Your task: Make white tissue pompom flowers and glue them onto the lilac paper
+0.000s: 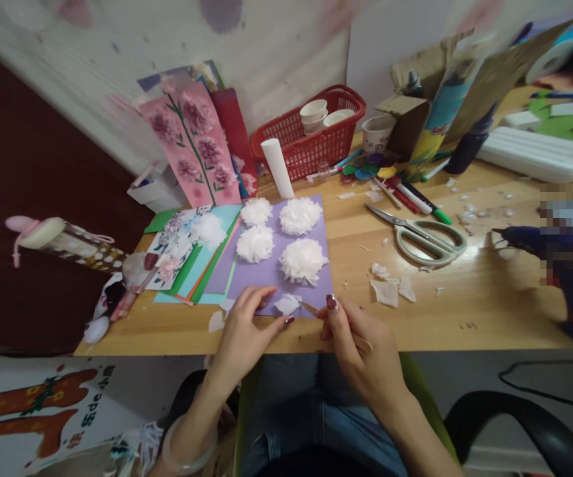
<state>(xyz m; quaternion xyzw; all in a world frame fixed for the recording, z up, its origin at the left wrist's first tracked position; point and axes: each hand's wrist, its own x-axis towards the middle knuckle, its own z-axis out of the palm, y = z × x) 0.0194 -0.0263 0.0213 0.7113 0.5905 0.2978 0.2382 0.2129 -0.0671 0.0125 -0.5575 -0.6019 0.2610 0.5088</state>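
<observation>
Pinching wooden stick [309, 307] in right hand [373, 334] | pointing it at small white paper piece [287, 304], thin, crinkled, on near edge of purple sheet [267, 275] | curving left hand [244, 326] half-open alongside, grasping nothing visible

Rough, ruffled paper puffs [303, 261] are looking matt beyond the hands [245, 331], while a smooth wooden desk [485, 298] is gleaming around them.

the worktop [489, 311] was honey-toned wood. near its front edge, the sheet [269, 275] was plain purple, the tissue-paper pompoms [303, 261] on it white. toward its back edge, a pink card [199, 142] bore mauve flowers [210, 151] on a green stem [193, 144]; the lattice basket [311, 158] was red. the scissors [428, 240] had pale grey-green handles, the right hand [368, 341] maroon nails [332, 302].
</observation>
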